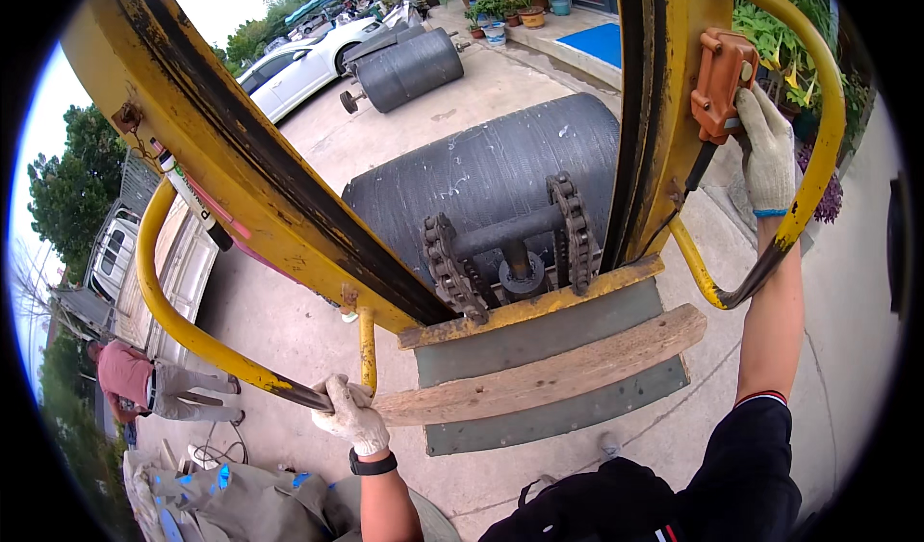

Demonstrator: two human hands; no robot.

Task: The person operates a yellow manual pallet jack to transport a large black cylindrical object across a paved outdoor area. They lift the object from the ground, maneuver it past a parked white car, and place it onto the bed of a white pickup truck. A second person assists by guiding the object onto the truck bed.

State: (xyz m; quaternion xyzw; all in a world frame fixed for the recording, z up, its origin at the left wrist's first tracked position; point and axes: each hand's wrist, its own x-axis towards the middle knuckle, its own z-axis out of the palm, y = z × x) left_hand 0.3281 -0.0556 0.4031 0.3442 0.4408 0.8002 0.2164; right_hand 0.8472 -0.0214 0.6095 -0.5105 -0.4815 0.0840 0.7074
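My left hand, in a white knit glove, is closed around the lower end of a curved yellow handle bar. That bar is fixed to the left post of a yellow lifting mast. On the right, my right hand, gloved too, holds the side of an orange control box mounted on the right post, its fingertips on the box's face. A black cable runs down from the box. Between the posts, two chains hang over a crossbar. Beyond them lies a large dark roller.
A wooden plank lies across a grey-green panel at the mast's foot. A second roller and a white car stand farther off. At left, a person bends beside a white truck. A grey tarp lies lower left.
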